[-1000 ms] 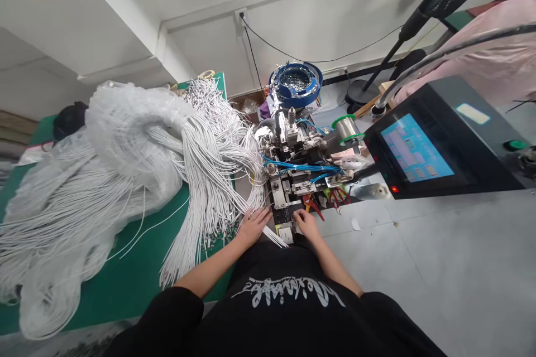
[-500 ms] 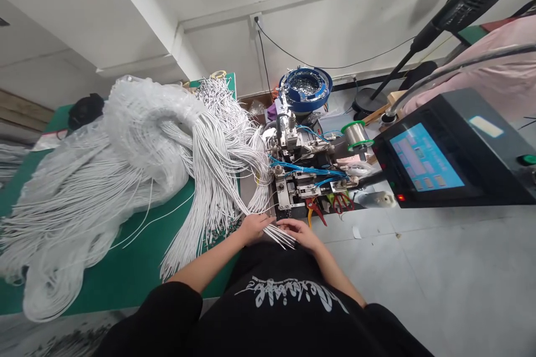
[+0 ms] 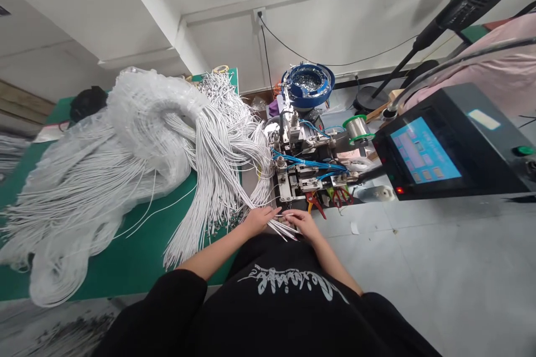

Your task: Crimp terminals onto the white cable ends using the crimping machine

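My left hand (image 3: 260, 220) is closed around a small bundle of white cables (image 3: 283, 229), whose ends fan out to the right below the fingers. Close beside it, my right hand (image 3: 302, 222) pinches what looks like a single white cable near its end. Both hands are in front of a bench machine (image 3: 293, 164) with metal slides and blue air tubes, just below its front edge. A large heap of white cables (image 3: 218, 156) lies to the left, and some of its strands run down to my left hand.
Clear plastic wrapping (image 3: 138, 106) covers more cables on the green table (image 3: 138, 256). Behind the machine stands a blue feeder bowl (image 3: 312, 86) of small metal parts. A wire spool (image 3: 357, 129), a touchscreen (image 3: 425, 150), red-handled scissors (image 3: 342, 197) and a black fan (image 3: 452, 8) are at right.
My right hand's fingers have come together on a cable end beside my left hand. The view has shifted slightly. My left hand keeps its hold on the bundle.
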### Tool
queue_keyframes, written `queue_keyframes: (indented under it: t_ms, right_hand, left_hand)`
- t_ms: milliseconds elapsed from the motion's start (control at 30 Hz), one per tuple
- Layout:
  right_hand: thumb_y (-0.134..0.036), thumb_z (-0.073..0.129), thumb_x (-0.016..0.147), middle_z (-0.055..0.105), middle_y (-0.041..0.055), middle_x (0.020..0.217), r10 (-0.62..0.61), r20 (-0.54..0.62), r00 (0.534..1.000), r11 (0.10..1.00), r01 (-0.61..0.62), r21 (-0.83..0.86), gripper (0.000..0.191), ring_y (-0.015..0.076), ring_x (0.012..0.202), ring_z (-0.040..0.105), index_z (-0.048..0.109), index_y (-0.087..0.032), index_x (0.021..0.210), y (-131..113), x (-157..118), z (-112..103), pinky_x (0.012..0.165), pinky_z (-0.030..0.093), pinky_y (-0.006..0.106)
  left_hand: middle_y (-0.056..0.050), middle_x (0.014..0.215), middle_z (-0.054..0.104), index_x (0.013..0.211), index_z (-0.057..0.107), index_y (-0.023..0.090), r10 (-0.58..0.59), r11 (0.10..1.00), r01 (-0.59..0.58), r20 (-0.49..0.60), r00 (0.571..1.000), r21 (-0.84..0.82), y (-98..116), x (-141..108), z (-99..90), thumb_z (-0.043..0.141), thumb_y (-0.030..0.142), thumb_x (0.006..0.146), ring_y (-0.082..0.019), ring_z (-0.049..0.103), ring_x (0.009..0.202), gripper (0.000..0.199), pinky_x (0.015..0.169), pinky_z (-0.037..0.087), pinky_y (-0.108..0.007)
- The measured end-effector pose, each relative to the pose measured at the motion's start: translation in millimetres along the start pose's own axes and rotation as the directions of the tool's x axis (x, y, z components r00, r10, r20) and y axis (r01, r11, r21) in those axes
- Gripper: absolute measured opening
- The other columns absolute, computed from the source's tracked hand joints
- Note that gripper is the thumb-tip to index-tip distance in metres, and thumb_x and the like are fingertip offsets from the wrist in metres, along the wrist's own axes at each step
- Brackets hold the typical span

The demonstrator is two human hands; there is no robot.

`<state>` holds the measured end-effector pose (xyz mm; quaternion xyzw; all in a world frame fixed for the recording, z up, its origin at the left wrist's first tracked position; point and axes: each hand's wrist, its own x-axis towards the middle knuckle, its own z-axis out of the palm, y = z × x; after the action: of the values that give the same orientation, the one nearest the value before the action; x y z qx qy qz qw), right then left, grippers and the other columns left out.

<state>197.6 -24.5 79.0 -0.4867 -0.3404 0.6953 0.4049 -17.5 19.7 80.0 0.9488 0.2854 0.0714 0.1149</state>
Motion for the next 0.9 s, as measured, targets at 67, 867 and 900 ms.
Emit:
queue_keyframes:
  t_ms: [67,867,900]
  right_hand:
    - [-0.043,0.072,0.064,0.065,0.0021,0.069,0.016,-0.151,0.988,0.997,-0.004,0.083,0.034,0.0117,0.057,0.054,0.07,-0.016,0.086,3,2,1,0.059,0.045,0.026]
    - [-0.053,0.063,0.065,0.062,0.0042,0.071,0.063,-0.3,0.952,0.998,-0.059,0.021,0.045,0.0087,0.048,0.045,0.064,-0.014,0.087,20,15,-1,0.044,0.035,0.021]
    - [-0.053,0.062,0.066,0.063,0.0041,0.071,0.064,-0.295,0.953,0.998,-0.064,0.01,0.044,0.0087,0.048,0.044,0.064,-0.014,0.087,20,16,-1,0.043,0.035,0.021]
  left_hand:
    - [-0.007,0.087,0.063,0.125,0.052,0.014,-0.026,0.999,0.025,-0.018,1.0,-0.019,3,0,-1.2,0.035,0.021,0.093,-0.015,0.06,0.077,0.037,0.066,0.048,-0.024]
    - [-0.004,0.078,0.057,0.083,0.056,0.018,-0.129,0.991,0.132,0.075,0.989,-0.03,7,7,20.7,0.044,0.006,0.077,-0.017,0.053,0.076,0.018,0.064,0.042,-0.028]
    - [-0.005,0.08,0.057,0.084,0.056,0.018,-0.137,0.99,0.14,0.09,0.986,-0.027,6,7,20.6,0.044,0.005,0.075,-0.018,0.053,0.077,0.019,0.064,0.043,-0.028]
